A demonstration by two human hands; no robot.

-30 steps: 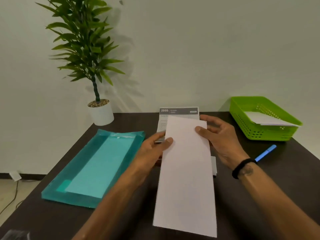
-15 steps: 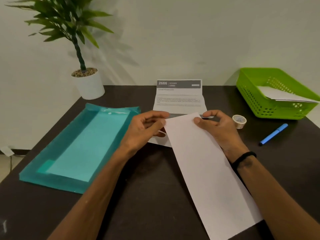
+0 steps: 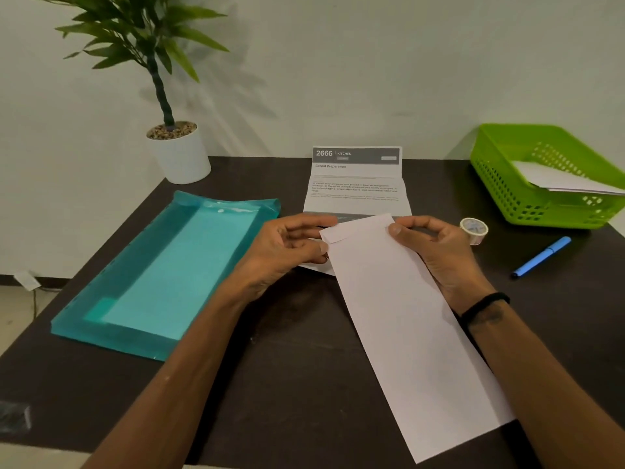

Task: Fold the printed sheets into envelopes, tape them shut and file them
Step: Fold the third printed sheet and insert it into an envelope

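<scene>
The envelope point(image 3: 406, 319), raised steeply a second earlier, had dropped nearly flat over the dark surface point(image 3: 287, 384), its far end by the printed sheet point(image 3: 355, 191). The left hand point(image 3: 287, 248) pinched its far left corner and the right hand point(image 3: 436, 252) its right edge, suggesting the flap was being opened.

Both forearms reach forward, bare. The left hand point(image 3: 287, 247) curls palm-inward, thumb pressing toward its fingers; the right hand point(image 3: 436, 250) mirrors it just beside, fingers arched, a dark band at its wrist.
</scene>
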